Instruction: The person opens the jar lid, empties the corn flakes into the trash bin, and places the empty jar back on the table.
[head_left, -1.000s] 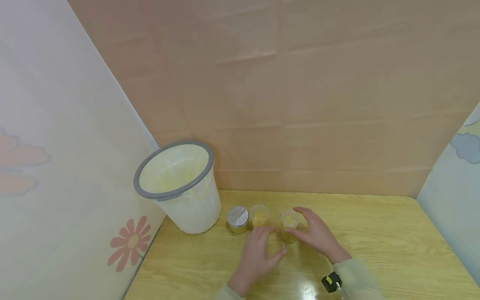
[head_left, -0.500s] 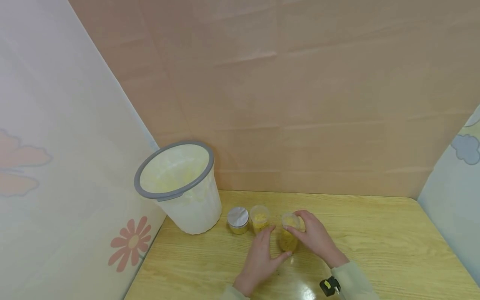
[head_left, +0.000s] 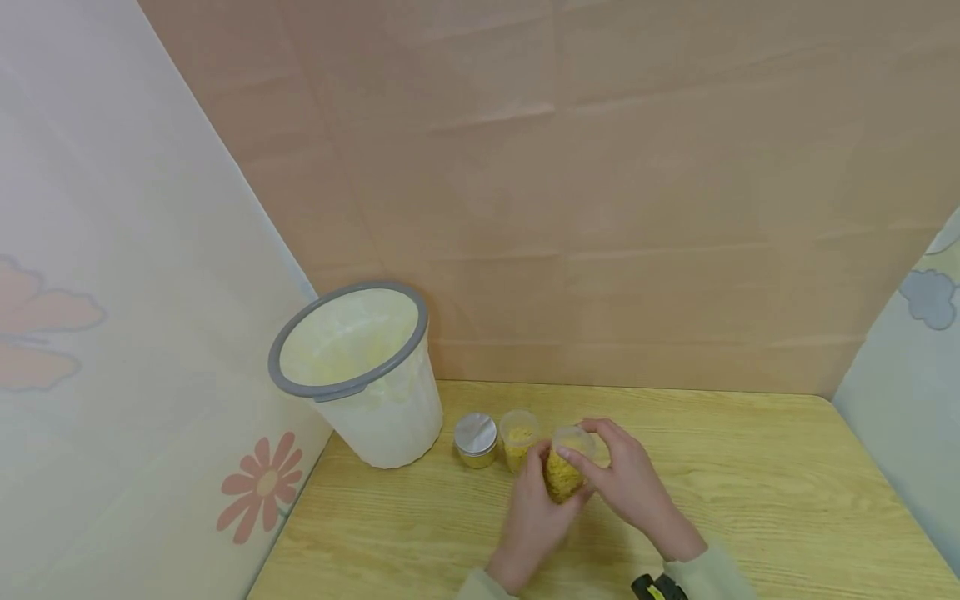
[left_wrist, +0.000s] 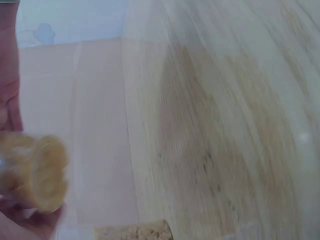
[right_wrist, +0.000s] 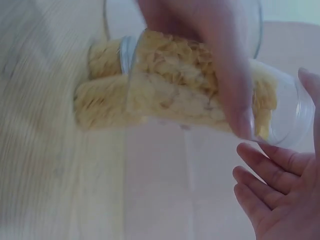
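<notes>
A clear plastic jar [head_left: 564, 479] full of yellow flake-like pieces is tilted in front of the person. The left hand [head_left: 534, 512] grips it round its body, and its thumb crosses the clear side in the right wrist view. At the jar's top, the right hand [head_left: 630, 479] has thumb and fingers spread around the clear rim; in the right wrist view its fingers [right_wrist: 270, 172] lie straight. In the left wrist view the round base of the jar [left_wrist: 50, 172] faces the table, blurred.
A second clear jar [head_left: 517, 452] of yellow pieces stands just left of the hands. Beside it is a shorter jar with a silver lid [head_left: 476, 433]. A white bin [head_left: 393, 417] with a grey rim stands at the left, against the wall, on the wooden table [head_left: 750, 467].
The left hand has moved right and taken hold of the jar's body. The jar has shifted slightly left and tilted, with the right hand staying at its top.
</notes>
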